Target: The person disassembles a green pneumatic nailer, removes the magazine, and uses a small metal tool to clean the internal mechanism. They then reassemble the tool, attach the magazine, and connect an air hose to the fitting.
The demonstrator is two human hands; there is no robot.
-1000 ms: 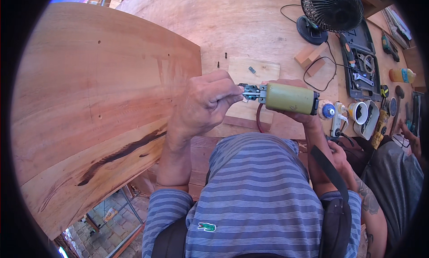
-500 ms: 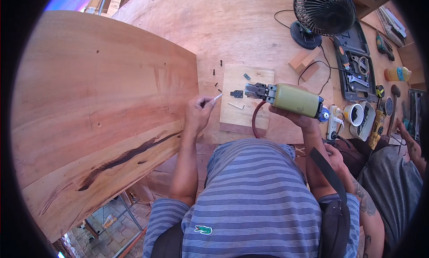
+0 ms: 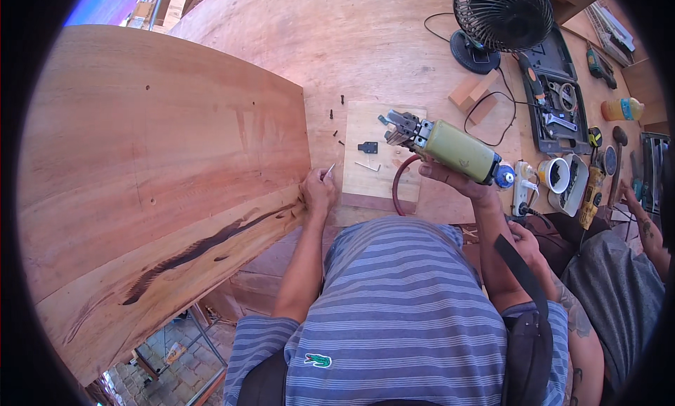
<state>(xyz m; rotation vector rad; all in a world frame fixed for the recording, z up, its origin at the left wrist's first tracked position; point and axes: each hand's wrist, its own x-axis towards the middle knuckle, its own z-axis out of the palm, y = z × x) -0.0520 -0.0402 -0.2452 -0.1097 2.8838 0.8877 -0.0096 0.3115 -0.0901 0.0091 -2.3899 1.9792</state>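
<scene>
From the head camera we see the wide wooden slab (image 3: 162, 188) filling the left, its right edge ending just beside our left hand (image 3: 318, 191); bare plywood floor (image 3: 365, 47) lies open above and between the slab and the small square board (image 3: 383, 153). On that board rest a black hinge plate (image 3: 367, 147) and a thin metal key (image 3: 367, 166); loose dark screws (image 3: 336, 114) sit just off its left edge. To the right stand a black fan (image 3: 500, 15), an open tool case (image 3: 555, 103) and a white power strip (image 3: 523, 188) — a crowded side. Our left hand pinches a thin pale pin (image 3: 329, 171) at the slab's edge; our right hand (image 3: 450, 181) is wrapped around the green power tool (image 3: 450, 144), held over the board's right part — its red hose (image 3: 399, 191) loops below.
</scene>
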